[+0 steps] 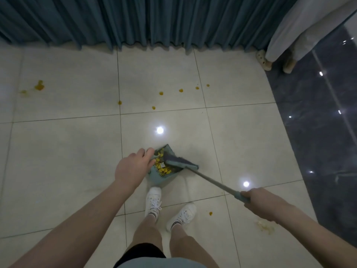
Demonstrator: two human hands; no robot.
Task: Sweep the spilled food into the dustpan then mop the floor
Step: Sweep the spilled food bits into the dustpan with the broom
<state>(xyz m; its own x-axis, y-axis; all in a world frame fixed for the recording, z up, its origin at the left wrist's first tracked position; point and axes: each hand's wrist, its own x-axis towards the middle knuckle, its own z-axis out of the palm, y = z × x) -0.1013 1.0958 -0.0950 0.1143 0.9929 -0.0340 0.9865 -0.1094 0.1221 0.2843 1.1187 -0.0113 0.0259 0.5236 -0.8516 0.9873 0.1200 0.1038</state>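
Sweeping up: a teal dustpan (pixel 159 177) sits tilted on the pale tiled floor (pixel 58 151) just ahead of the person's white shoes (pixel 153 199). It holds a heap of yellow food pieces (pixel 161 167) and a small pale scrap too blurred to identify. The head of a teal broom (pixel 182 163) lies across the pan, touching the heap. The left grip (pixel 132 168) reaches down from a bare, extended forearm, its fingers (pixel 150 154) curled round the pan's rear edge and clamped on it. The right grip (pixel 259 203), out to the right side, is closed tight round the teal sleeve at the top of the broom's grey handle (pixel 210 179), which slants down and leftward to the brush head. More of the spill lies on the tiles. A scatter of small orange spots (pixel 161 93) sits well beyond the pan, and a larger orange blot (pixel 39 86) is far to the left. One single spot (pixel 210 213) lies just right of the right shoe, and a pale smear (pixel 265 227) lies beside the right forearm. A blue-green curtain (pixel 154 20) hangs along the far edge of the tiles. A dark glossy strip of flooring (pixel 318 132) runs down the right side. A pair of beige slippers (pixel 263 59) rests under a white-draped piece of furniture (pixel 309 24) in the far right corner
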